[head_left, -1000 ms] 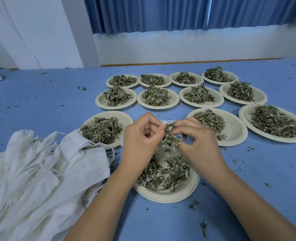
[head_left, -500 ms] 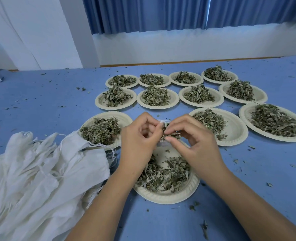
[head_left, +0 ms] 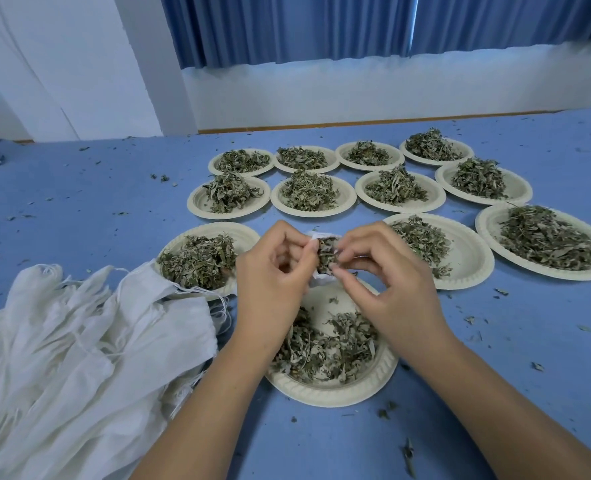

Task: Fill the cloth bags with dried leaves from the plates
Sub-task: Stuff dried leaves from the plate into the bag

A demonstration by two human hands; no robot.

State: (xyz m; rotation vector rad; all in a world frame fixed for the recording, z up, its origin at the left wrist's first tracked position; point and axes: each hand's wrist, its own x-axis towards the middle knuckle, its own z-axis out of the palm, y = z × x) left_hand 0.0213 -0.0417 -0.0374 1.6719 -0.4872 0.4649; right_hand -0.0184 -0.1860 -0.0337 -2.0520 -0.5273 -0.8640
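Over the nearest paper plate (head_left: 335, 394), my left hand (head_left: 273, 282) holds a small white cloth bag (head_left: 322, 280) by its mouth. Most of the bag is hidden behind the fingers. My right hand (head_left: 384, 285) pinches a tuft of dried leaves (head_left: 327, 254) at the bag's opening. The plate below holds a thin scatter of dried leaves (head_left: 325, 344). A heap of white cloth bags (head_left: 79, 358) with loose drawstrings lies at the left.
Several more paper plates with leaf piles stand beyond my hands, among them one at the left (head_left: 200, 259), one at the right (head_left: 460, 251) and a large one at the far right (head_left: 547, 242). Leaf crumbs dot the blue tabletop (head_left: 495, 393). A white wall and blue curtains stand behind.
The tuft hanging from my right fingers has gone up into the bag's mouth. Both hands stay close together above the near plate.
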